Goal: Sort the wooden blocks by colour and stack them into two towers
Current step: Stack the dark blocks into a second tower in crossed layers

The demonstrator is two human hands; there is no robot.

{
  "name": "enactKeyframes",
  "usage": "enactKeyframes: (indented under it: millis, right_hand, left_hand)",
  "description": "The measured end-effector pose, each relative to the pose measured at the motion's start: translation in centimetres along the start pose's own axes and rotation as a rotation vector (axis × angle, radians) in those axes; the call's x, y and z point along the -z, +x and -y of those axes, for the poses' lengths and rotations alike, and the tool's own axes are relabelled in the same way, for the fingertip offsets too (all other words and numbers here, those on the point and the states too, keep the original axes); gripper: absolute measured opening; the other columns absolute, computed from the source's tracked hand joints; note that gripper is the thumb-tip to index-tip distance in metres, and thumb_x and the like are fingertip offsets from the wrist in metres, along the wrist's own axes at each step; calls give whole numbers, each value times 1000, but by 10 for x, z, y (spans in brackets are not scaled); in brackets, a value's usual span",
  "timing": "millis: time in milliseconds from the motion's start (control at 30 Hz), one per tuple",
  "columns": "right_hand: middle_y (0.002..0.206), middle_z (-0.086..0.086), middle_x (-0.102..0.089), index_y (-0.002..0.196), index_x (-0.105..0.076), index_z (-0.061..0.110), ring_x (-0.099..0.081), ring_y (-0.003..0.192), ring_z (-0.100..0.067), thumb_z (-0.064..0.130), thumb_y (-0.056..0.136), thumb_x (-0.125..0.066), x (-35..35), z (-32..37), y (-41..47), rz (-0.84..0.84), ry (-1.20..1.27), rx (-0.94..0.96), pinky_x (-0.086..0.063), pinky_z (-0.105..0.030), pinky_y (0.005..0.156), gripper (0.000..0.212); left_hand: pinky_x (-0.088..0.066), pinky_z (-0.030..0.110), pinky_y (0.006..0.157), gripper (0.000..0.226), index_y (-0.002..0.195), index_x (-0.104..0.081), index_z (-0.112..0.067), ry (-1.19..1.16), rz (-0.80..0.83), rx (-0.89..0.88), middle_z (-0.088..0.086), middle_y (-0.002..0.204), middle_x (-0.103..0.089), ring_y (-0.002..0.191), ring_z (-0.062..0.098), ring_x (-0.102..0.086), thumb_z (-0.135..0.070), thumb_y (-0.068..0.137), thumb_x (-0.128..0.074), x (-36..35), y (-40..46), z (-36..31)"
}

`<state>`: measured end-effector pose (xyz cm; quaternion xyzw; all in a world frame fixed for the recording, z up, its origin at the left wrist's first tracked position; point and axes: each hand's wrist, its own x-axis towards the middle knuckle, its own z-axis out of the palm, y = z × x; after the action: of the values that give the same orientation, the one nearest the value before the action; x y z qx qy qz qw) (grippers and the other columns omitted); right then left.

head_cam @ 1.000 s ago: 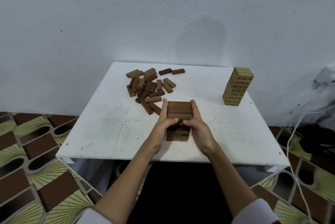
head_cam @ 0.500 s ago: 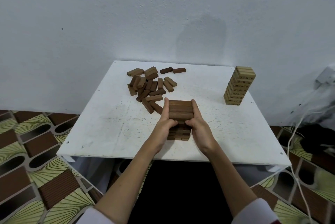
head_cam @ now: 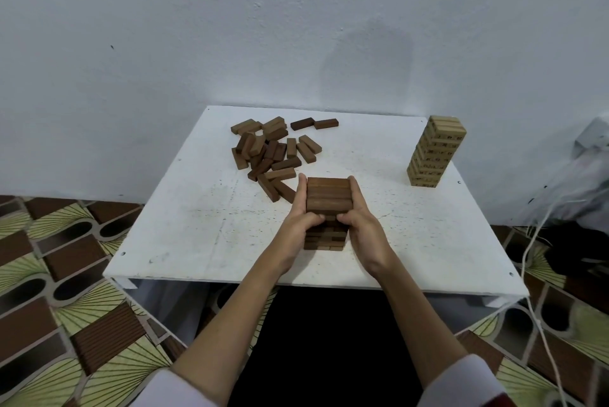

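Squaring the dark block tower, near the table front edge: left hand and right hand clamped on opposite sides; press evenly, aligning layers without tilting.

Both hands hid the dark tower's side faces; markings on the light tower were unreadable.

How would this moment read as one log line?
both hands: left hand, right hand squaring dark tower | loose dark blocks remain | light tower standing
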<state>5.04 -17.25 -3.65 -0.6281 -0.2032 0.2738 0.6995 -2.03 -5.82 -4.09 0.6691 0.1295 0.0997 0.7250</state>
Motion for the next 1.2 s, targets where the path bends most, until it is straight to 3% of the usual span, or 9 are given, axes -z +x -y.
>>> enactKeyframes:
  millis: [67, 133, 200, 300, 467, 600, 767, 1033, 1200]
  right_hand:
    - [148, 0, -35, 151, -15, 24, -44, 125, -14, 16, 77, -49, 2, 0, -1, -15, 93, 12, -45, -21, 84, 82]
    - [154, 2, -26, 151, -16, 18, -34, 136, -12, 28, 97, -41, 5, -3, -1, -58, 180, 21, -38, -23, 100, 60]
    - [156, 4, -22, 151, -17, 18, -22, 142, -12, 58, 88, -30, 5, -7, -2, -84, 243, -23, -23, -29, 114, 75]
    - [156, 4, -23, 151, -16, 21, -18, 144, -13, 73, 77, -17, 5, -17, -2, -84, 250, -111, -15, -33, 118, 90]
    - [149, -1, -38, 148, -26, 18, -33, 137, -11, 73, 75, -10, 1, -27, -3, -46, 190, -109, -28, -27, 111, 94]
    - [120, 13, -59, 128, -46, 29, -52, 115, 1, 68, 78, -5, -5, -20, -5, -34, 114, -73, -40, -18, 93, 75]
    - [110, 20, -60, 120, -46, 35, -53, 106, 6, 59, 91, 4, -4, -19, -6, -48, 109, -85, -38, -15, 89, 63]
    - [106, 21, -61, 110, -52, 36, -54, 102, 6, 59, 92, 3, -7, -16, -7, -56, 78, -95, -35, -19, 93, 62]
    - [120, 13, -59, 128, -46, 27, -52, 113, 2, 59, 90, 5, -4, -16, -8, -60, 66, -97, -38, -19, 96, 71]
  left_hand:
    - [-45, 6, 77, 68, 150, -14, -28, -62, -17, 4, -6, 139, -46, 106, -6, -54, -17, 91, -47, -2, -6, -5]
    - [-41, 4, 84, 51, 149, -24, -14, -22, -70, 34, -5, 144, -40, 118, 1, -46, -35, 103, -33, -3, -9, -10]
    - [-25, 16, 106, 57, 150, -21, -12, 7, -128, 35, -1, 151, -28, 138, 12, -27, -44, 103, -21, -1, -9, -5]
    - [-14, 31, 116, 70, 152, -12, -22, -113, -137, 115, -5, 157, -17, 146, 14, -12, -61, 94, -16, -1, -7, 4]
    - [-33, 30, 110, 83, 148, -29, -26, -180, -50, 103, -3, 148, -41, 136, 10, -37, -71, 80, -11, -4, -4, 16]
    - [-38, 32, 105, 76, 135, -45, -27, -147, -61, 72, -4, 134, -57, 127, 9, -49, -70, 82, -13, -6, -4, 18]
    - [-31, 40, 113, 86, 139, -42, -28, -140, -55, 95, -4, 138, -54, 131, 10, -45, -82, 76, -19, -6, -6, 16]
    - [-25, 42, 117, 95, 145, -35, -28, -152, -6, 102, -4, 143, -48, 134, 10, -40, -86, 71, -23, -5, -2, 24]
    - [-24, 34, 115, 92, 149, -27, -30, -156, -20, 124, -3, 151, -37, 141, 14, -30, -85, 75, -21, -2, -4, 23]
